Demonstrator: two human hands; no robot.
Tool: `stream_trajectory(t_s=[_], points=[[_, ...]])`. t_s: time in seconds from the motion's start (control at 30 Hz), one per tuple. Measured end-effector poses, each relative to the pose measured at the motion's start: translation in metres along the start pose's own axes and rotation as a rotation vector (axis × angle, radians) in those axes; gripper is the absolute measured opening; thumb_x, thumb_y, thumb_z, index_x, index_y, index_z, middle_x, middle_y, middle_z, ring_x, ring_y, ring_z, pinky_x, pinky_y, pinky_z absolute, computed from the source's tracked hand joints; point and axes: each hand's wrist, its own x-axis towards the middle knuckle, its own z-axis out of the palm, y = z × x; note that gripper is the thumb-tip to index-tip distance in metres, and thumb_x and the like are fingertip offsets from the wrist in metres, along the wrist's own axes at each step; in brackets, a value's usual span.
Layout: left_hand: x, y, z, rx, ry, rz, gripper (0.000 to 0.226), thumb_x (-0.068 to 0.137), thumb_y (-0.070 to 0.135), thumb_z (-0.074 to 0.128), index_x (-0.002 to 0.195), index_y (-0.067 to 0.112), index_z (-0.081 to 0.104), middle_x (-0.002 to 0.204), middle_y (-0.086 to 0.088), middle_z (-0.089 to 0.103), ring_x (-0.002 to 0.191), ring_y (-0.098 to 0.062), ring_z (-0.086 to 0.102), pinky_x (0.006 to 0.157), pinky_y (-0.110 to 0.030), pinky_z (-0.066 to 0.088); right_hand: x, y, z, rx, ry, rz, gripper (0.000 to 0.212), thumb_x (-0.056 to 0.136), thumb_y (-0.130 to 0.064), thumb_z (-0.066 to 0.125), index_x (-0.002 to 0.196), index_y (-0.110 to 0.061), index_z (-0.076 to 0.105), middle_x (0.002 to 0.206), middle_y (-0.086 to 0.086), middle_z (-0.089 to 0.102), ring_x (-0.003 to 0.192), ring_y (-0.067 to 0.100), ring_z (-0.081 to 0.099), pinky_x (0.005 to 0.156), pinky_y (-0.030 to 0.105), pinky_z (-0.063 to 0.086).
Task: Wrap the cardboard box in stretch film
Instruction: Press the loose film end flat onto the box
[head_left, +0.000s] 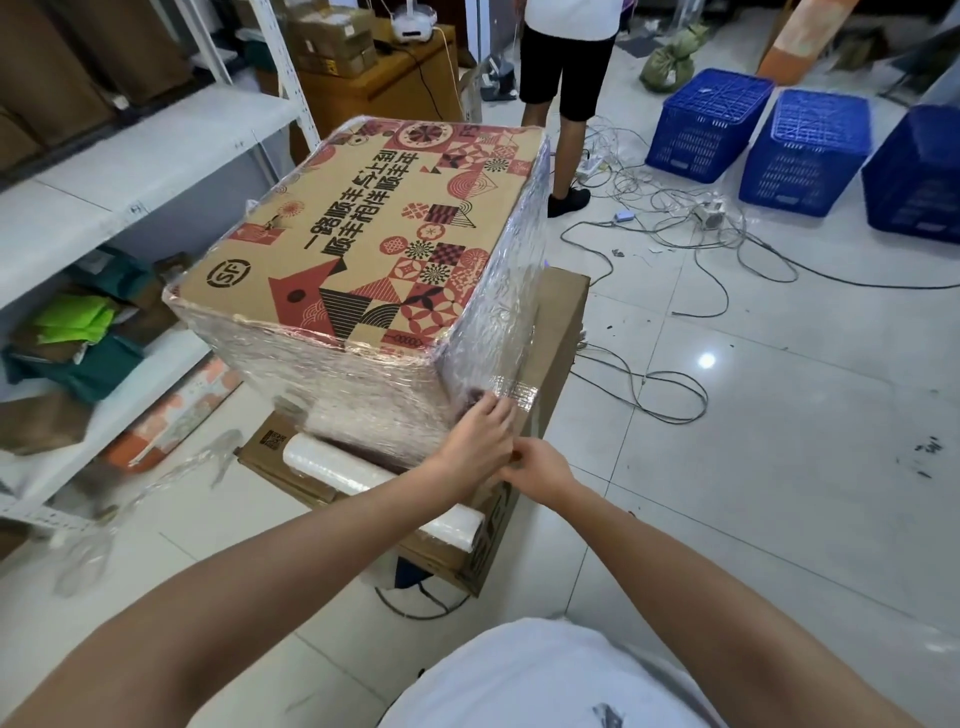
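Both hands meet at the near right lower corner of the large printed brown cardboard box (358, 228) set on a plain carton: left hand (480, 434) flat pressing thin, clingy, tear-prone clear stretch film (498, 312), right hand (540, 467) pinching its loose tail, best gripped bunched.

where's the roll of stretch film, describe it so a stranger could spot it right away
Find the big printed cardboard box wrapped in film. It stands on a plain brown carton, and the stretch film roll lies on that carton at the box's near foot, under the left forearm. It is the only white cylinder there.
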Motion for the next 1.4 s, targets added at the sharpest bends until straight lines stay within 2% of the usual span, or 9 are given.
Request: stream_trajectory(t_s=[0.1,0.23,0.5,0.7,0.83,1.0,1.07,1.23,1.4], points=[[0.001,0.000,-0.003,0.027,0.023,0.015,0.036,0.099,0.023,0.039,0.123,0.003,0.055,0.121,-0.015,0.054,0.109,-0.029,0.046,0.092,-0.041,0.038,0.003,-0.003,0.001,-0.117,0.039,0.022,0.010,0.085,-0.025,0.055,0.087,-0.016,0.059,0.072,-0.004,0.054,0.071,0.022,0.052,0.055,0.027,0.033],[0.003,0.000,-0.006,0.053,0.017,0.060,0.035,0.098,0.027,0.041,0.120,0.006,0.059,0.117,-0.012,0.057,0.106,-0.027,0.047,0.088,-0.039,0.040,0.010,-0.006,0.003,-0.206,0.049,0.056,0.017,0.089,-0.024,0.050,0.097,-0.013,0.061,0.092,0.008,0.066,0.085,0.029,0.062,0.063,0.029,0.037],[0.003,-0.003,-0.008,0.103,0.029,0.099,0.032,0.098,0.024,0.040,0.120,0.007,0.056,0.116,-0.010,0.058,0.104,-0.025,0.049,0.086,-0.036,0.041,0.017,0.000,0.013,-0.131,0.089,0.203,0.030,0.087,-0.038,0.054,0.111,-0.020,0.054,0.097,0.002,0.065,0.091,0.025,0.063,0.066,0.029,0.039],[0.007,0.004,-0.009,0.094,0.077,0.055,0.038,0.098,0.026,0.039,0.128,0.005,0.046,0.120,-0.010,0.055,0.109,-0.025,0.051,0.096,-0.034,0.038,0.016,0.001,0.026,0.268,0.011,0.340,0.018,0.093,-0.009,0.048,0.103,-0.001,0.060,0.087,0.012,0.061,0.068,0.019,0.050,0.056,0.021,0.038],[-0.005,0.026,0.000,0.213,0.008,0.181,0.049,0.101,0.032,0.036,0.144,0.010,0.035,0.145,-0.012,0.036,0.137,-0.031,0.027,0.114,-0.045,0.015,0.012,-0.007,0.029,0.477,-0.041,0.235,0.026,0.100,-0.005,0.036,0.087,-0.021,0.050,0.086,-0.008,0.049,0.069,-0.005,0.050,0.063,0.007,0.040],[-0.031,0.035,0.016,0.294,0.007,0.220,0.054,0.098,0.035,0.040,0.145,0.009,0.034,0.152,-0.021,0.024,0.142,-0.041,0.013,0.111,-0.057,-0.005,0.003,-0.020,0.029,0.755,0.119,0.439,0.015,0.100,-0.015,0.042,0.101,-0.009,0.055,0.085,0.004,0.058,0.081,0.020,0.057,0.062,0.022,0.045],[-0.034,0.035,0.022,0.350,-0.040,0.231,0.060,0.096,0.040,0.043,0.145,0.009,0.034,0.151,-0.022,0.027,0.141,-0.044,0.013,0.105,-0.064,-0.010,-0.007,-0.024,0.036,0.816,0.189,0.376,0.015,0.098,-0.013,0.047,0.109,-0.011,0.057,0.102,0.008,0.063,0.093,0.022,0.061,0.068,0.021,0.050],[-0.037,0.022,0.035,0.357,-0.026,0.157,0.064,0.098,0.045,0.036,0.148,0.006,0.026,0.154,-0.021,0.021,0.142,-0.043,0.013,0.112,-0.056,0.000,-0.031,-0.028,0.050,0.807,0.021,0.140,0.038,0.099,-0.007,0.042,0.137,-0.012,0.040,0.124,0.005,0.054,0.110,0.013,0.055,0.091,0.019,0.047],[-0.040,0.003,0.032,0.465,0.013,0.107,0.077,0.095,0.051,0.041,0.150,0.004,0.016,0.155,-0.022,0.016,0.142,-0.043,0.009,0.104,-0.063,-0.011,-0.033,-0.031,0.050,0.725,0.008,0.159,0.038,0.095,0.002,0.043,0.121,-0.025,0.048,0.116,0.002,0.059,0.117,0.028,0.055,0.099,0.035,0.046]])
